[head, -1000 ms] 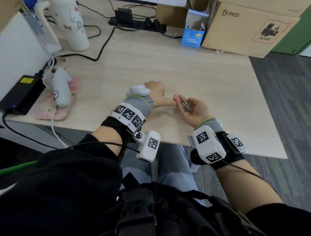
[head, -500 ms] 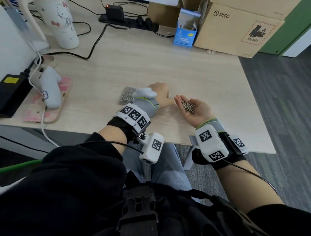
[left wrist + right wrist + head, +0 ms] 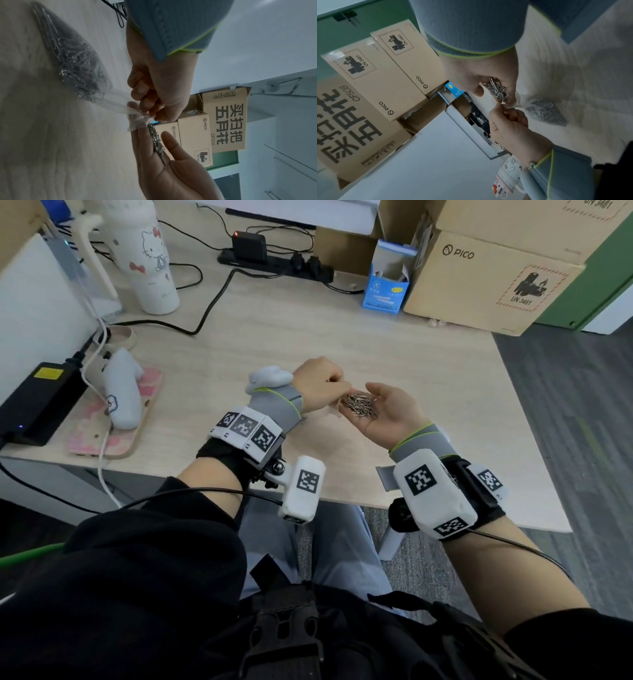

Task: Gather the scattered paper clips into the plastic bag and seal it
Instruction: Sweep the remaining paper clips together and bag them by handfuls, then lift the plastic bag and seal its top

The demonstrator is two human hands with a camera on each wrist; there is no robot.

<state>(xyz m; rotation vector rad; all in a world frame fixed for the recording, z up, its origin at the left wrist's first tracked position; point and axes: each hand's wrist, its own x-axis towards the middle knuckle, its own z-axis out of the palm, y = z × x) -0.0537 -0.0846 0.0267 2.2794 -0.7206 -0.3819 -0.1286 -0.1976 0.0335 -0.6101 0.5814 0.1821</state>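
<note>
The right hand [image 3: 383, 412] is held palm up over the worktop [image 3: 342, 344], fingers loosely spread, with a heap of clips [image 3: 359, 405] cupped in it. The left hand [image 3: 318, 385] is set knuckles up just beside it. Boxes [image 3: 479, 278], a small blue carton [image 3: 387, 285] and a white tumbler [image 3: 150, 258] are stood at the far edge, well apart. The mouth of the bag [image 3: 77, 65] is pinched between curled left fingers [image 3: 145, 97] against the right fingertips; the bag lies on the worktop, clips already inside.
</note>
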